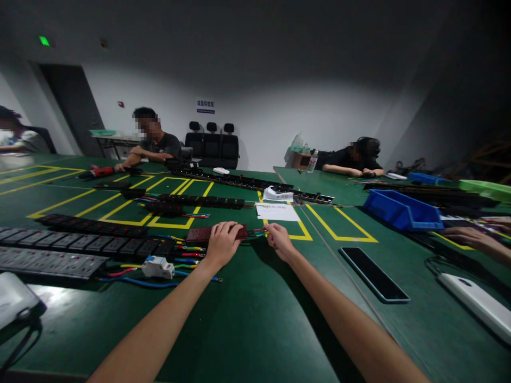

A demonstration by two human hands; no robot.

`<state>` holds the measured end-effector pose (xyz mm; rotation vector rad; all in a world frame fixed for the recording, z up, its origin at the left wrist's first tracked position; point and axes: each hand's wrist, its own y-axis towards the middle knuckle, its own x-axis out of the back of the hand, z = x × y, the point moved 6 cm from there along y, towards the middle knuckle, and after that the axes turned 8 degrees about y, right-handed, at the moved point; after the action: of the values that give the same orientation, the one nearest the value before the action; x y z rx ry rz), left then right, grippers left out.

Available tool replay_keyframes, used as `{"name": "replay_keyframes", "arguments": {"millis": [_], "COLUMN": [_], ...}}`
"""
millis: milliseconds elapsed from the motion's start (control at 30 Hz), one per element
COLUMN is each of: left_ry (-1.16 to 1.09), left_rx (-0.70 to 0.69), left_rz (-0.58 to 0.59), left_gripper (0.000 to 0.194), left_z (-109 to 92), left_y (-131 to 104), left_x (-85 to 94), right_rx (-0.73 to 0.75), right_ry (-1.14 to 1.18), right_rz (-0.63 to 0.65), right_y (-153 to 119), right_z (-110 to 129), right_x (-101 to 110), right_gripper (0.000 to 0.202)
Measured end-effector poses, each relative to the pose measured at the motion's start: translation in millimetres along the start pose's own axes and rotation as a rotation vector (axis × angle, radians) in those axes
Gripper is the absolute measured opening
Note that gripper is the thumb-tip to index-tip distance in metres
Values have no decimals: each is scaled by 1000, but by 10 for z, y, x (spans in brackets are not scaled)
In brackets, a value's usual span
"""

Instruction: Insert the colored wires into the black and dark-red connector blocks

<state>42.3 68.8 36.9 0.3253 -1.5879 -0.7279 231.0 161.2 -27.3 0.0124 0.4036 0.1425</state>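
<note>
My left hand (222,242) lies over a dark red rectangular block (198,234), its fingers curled across the right part. Short coloured wires (254,233), red, blue and green among them, come out of the block's right end. My right hand (279,240) pinches the tips of these wires; its fingers hide the wire ends. Left of my hands lie several long power strips (80,242), black and grey, with wires that end in ring terminals. A white circuit breaker (158,267) sits on the wires of the nearest strip. Just beyond my hands is a white paper sheet (278,212) with print on it.
A dark phone (373,274) and a white device (477,306) lie to the right, near a blue bin (403,210). Another person's hand (467,235) reaches in there. Across the green table, a long black strip (247,181) and a red-handled tool (99,172) lie before seated people.
</note>
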Motion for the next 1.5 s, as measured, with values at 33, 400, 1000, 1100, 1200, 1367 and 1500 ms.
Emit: {"name": "replay_keyframes", "arguments": {"millis": [33, 400, 1000, 1100, 1200, 1367, 1500], "left_ry": [-1, -7, -11, -9, -9, -11, -20], "left_rx": [0, -8, -4, -1, 0, 1, -1], "left_rz": [0, -5, 7, 11, 14, 16, 6], "left_gripper": [37, 40, 40, 39, 38, 38, 38], "left_z": [0, 2, -4, -6, -8, -4, -2], "left_y": [1, -2, -1, 1, 4, 4, -1], "left_x": [-1, -11, 0, 1, 3, 2, 10], "right_rx": [1, 4, -5, 1, 5, -5, -6], "right_ry": [0, 5, -37, -31, -16, -9, -19], "right_rz": [1, 26, -20, -9, 0, -8, -6], "right_y": [0, 27, 2, 3, 7, -7, -22], "right_z": [0, -35, 0, 0, 1, 17, 29], "right_x": [1, 32, 5, 8, 9, 1, -12], "right_gripper": [48, 47, 45, 44, 42, 42, 41]}}
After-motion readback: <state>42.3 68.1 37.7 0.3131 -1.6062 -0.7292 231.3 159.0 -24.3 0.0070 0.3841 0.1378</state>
